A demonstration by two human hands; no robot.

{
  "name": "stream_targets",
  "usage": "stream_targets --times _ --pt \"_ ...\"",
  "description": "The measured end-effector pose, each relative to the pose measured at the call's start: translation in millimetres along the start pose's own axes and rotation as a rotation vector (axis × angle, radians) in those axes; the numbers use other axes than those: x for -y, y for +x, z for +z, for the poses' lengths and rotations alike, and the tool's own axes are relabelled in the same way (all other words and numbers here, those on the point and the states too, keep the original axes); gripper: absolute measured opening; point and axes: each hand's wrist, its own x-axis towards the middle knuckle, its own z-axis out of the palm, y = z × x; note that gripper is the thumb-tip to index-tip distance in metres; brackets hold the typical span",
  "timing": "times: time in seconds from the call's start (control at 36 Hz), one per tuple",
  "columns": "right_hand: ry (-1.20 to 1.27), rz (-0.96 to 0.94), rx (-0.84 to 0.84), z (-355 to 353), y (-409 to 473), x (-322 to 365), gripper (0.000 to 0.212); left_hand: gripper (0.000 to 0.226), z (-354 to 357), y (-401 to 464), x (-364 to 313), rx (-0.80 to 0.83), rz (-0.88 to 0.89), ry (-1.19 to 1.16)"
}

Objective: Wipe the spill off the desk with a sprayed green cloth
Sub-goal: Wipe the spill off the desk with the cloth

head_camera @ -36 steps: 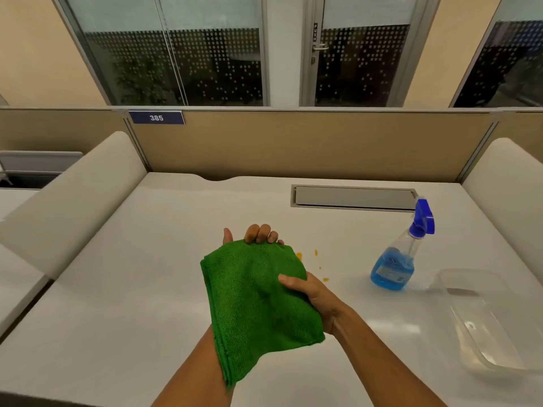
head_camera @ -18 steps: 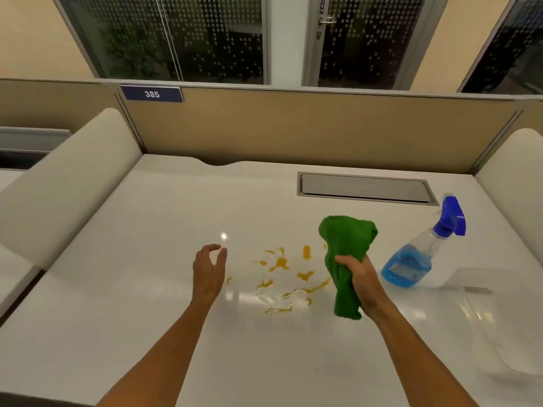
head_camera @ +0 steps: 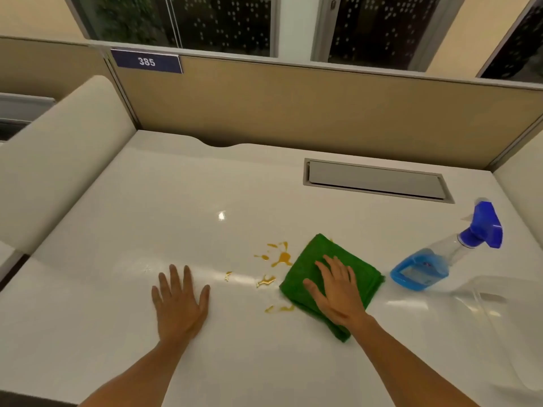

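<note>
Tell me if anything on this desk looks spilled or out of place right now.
Yes. Orange-yellow spill splatters dot the white desk, just left of the green cloth pressed flat under the right hand. The left hand rests flat beside them. The spray bottle looks normal.

Both forearms and hands bare, no sleeves.

Both bare forearms reach in from the near edge. Left hand (head_camera: 179, 304) lies flat, palm down, fingers spread a bit and pointing far. Right hand (head_camera: 338, 292) is flat too, fingers splayed, angled slightly left, no grip closed.
</note>
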Motion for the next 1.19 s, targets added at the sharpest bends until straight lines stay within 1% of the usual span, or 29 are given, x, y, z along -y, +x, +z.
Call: stream_targets --times 0.06,0.17,0.25,0.44,0.67,0.81,0.89,0.97,1.06,1.14,1.19 --pt "-0.025 0.014 -0.056 1.6 8.5 -2.4 0.109 0.084 1.6 -0.2 0.5 -0.01 -0.001 0.007" --pt "-0.118 0.064 0.004 18.0 17.6 -1.7 0.106 0.083 1.8 -0.6 0.1 -0.021 -0.002 0.006" --pt "-0.171 0.082 -0.059 29.1 18.9 -2.2 0.105 0.082 2.1 -0.6 -0.5 -0.023 -0.004 0.02" --pt "-0.171 0.107 -0.126 31.4 43.1 4.1 0.107 0.081 1.7 1.5 -0.4 -0.027 0.003 0.028" --pt "-0.156 0.065 -0.11 33.2 82.8 31.3 0.111 0.08 2.7 1.8 0.3 -0.004 -0.009 0.058" --pt "-0.183 -0.045 -0.074 36.0 97.7 60.8 0.107 0.079 4.1 2.6 1.1 -0.008 -0.012 0.045" --pt "-0.203 -0.142 -0.04 42.0 103.8 81.2 0.102 0.079 3.9 2.1 0.7 -0.007 -0.014 0.051" --pt "-0.225 -0.273 0.005 49.1 107.7 104.6 0.099 0.079 3.2 2.0 0.7 -0.014 -0.012 0.05" --pt "-0.27 -0.451 0.051 55.5 107.0 122.5 0.096 0.079 3.5 2.3 1.4 -0.009 -0.009 0.04" --pt "-0.31 -0.634 0.087 60.4 101.2 128.9 0.093 0.079 3.3 2.4 1.9 -0.006 -0.002 0.028" --pt "-0.319 -0.701 0.106 62.4 93.5 127.7 0.093 0.078 3.1 2.3 2.5 -0.008 -0.002 0.025"
